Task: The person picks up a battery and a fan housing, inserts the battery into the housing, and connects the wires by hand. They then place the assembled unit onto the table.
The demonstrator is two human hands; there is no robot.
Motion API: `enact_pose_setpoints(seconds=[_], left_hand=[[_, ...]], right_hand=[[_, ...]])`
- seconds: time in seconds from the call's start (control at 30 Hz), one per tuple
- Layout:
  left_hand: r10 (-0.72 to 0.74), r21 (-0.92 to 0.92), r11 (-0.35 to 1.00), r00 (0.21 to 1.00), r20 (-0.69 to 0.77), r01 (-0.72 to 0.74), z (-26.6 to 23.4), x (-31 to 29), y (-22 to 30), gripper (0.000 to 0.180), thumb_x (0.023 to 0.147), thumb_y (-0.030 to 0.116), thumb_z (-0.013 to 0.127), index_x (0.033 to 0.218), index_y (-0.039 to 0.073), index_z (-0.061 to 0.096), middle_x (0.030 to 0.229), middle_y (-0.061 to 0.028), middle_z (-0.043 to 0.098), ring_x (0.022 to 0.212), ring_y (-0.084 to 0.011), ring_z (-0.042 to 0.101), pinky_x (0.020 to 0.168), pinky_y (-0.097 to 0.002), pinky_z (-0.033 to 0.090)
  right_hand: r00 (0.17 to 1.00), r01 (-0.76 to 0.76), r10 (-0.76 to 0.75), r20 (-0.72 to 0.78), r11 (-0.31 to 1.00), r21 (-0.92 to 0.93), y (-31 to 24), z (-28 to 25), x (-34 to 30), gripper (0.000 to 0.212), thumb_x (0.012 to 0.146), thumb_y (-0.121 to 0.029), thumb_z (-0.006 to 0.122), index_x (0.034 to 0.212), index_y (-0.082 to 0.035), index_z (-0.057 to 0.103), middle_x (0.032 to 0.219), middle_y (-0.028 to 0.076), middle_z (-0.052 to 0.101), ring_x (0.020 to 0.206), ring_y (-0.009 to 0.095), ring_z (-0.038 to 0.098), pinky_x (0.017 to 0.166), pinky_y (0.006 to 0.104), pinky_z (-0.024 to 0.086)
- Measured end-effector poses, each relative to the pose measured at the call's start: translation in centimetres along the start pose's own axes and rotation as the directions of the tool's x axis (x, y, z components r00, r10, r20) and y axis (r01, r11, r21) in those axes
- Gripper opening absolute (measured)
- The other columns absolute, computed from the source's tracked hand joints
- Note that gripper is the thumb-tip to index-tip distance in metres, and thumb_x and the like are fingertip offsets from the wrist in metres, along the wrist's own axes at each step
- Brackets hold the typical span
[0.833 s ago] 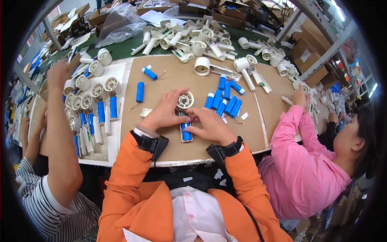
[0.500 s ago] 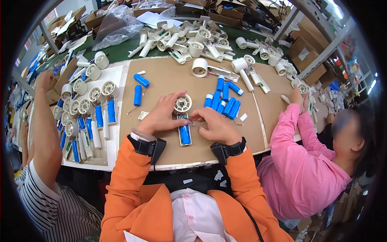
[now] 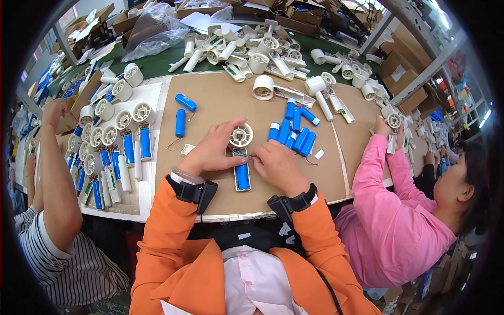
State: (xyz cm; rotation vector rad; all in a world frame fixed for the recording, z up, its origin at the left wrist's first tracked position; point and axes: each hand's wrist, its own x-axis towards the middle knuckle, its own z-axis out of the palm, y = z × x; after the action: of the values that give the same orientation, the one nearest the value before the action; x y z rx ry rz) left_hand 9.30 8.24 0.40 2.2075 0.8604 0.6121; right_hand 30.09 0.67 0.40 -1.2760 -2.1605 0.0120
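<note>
"What is changed?"

"The thumb of the right hand (image 3: 278, 164) is tucked out of sight now, so whether anything is pinched cannot be told."

"And the blue battery (image 3: 242, 178)?"

"It is seen mid-frame, below the white cup (image 3: 241, 140). The left hand (image 3: 211, 150) is spread wide, thumb near the battery's top, so that end seems worked on by both."

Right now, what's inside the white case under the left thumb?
A blue cylindrical battery lies in the white case, with some green circuit board showing beyond. The left hand covers what's between, the battery what's beneath.
</note>
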Motion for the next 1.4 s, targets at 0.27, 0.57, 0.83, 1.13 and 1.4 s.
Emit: enact_pose_setpoints(seconds=[0.27, 0.57, 0.83, 1.13, 1.4], left_hand=[[-0.018, -0.035, 0.999, 1.0, 0.007, 0.018, 0.0, 0.0, 0.3, 0.092, 0.069, 0.029, 0.085, 0.146, 0.012, 0.037, 0.142, -0.0139, 0.047, 0.129, -0.0394, 0.04, 0.111, -0.0449, 0.035], [-0.007, -0.041, 0.999, 1.0, 0.001, 0.007, 0.0, 0.0, -0.2, 0.094, 0.068, 0.028, 0.086, 0.146, 0.012, 0.038, 0.141, -0.0147, 0.049, 0.129, -0.0401, 0.04, 0.11, -0.045, 0.036], [0.009, -0.004, 1.0, 1.0, 0.026, -0.009, 0.0, 0.0, -0.3, 0.093, 0.07, 0.031, 0.085, 0.147, 0.009, 0.036, 0.144, -0.0151, 0.045, 0.132, -0.0372, 0.039, 0.113, -0.0426, 0.033], [-0.012, -0.019, 1.0, 0.999, 0.031, 0.013, -0.2, 0.0, 0.1, 0.094, 0.069, 0.028, 0.086, 0.147, 0.009, 0.037, 0.144, -0.0152, 0.045, 0.132, -0.0375, 0.039, 0.113, -0.0428, 0.033], [0.015, -0.034, 0.999, 1.0, -0.002, -0.015, 0.2, 0.1, -0.5, 0.095, 0.067, 0.027, 0.087, 0.147, 0.013, 0.037, 0.14, -0.0149, 0.049, 0.129, -0.0402, 0.041, 0.111, -0.0449, 0.036]], right_hand=[[0.98, -0.197, 0.179, 0.091, 0.945, 0.262, 0.6, -0.3, 0.1, 0.008, 0.083, -0.009, 0.071, 0.089, -0.004, 0.069, 0.083, 0.006, 0.065, 0.073, 0.018, 0.061, 0.063, 0.032, 0.049], [0.942, -0.334, 0.28, 0.184, 0.75, 0.571, 1.2, 1.2, 0.5, 0.009, 0.089, -0.008, 0.068, 0.096, -0.004, 0.07, 0.081, 0.007, 0.062, 0.073, 0.015, 0.058, 0.064, 0.0285, 0.047], [0.984, -0.178, 0.161, 0.078, 0.909, 0.376, 1.1, 0.7, 0.4, 0.008, 0.082, -0.005, 0.07, 0.088, -0.004, 0.067, 0.081, 0.007, 0.062, 0.075, 0.024, 0.059, 0.067, 0.0337, 0.049], [0.988, -0.152, 0.136, 0.072, 0.928, 0.34, 0.4, 0.2, 0.9, 0.014, 0.075, -0.009, 0.073, 0.085, -0.005, 0.064, 0.08, 0.008, 0.062, 0.079, 0.027, 0.062, 0.068, 0.037, 0.05], [0.989, -0.131, 0.111, 0.095, 0.962, 0.238, 0.6, -0.6, 0.6, 0.02, 0.07, -0.01, 0.074, 0.087, -0.007, 0.064, 0.082, 0.007, 0.062, 0.082, 0.028, 0.06, 0.071, 0.0375, 0.05]])
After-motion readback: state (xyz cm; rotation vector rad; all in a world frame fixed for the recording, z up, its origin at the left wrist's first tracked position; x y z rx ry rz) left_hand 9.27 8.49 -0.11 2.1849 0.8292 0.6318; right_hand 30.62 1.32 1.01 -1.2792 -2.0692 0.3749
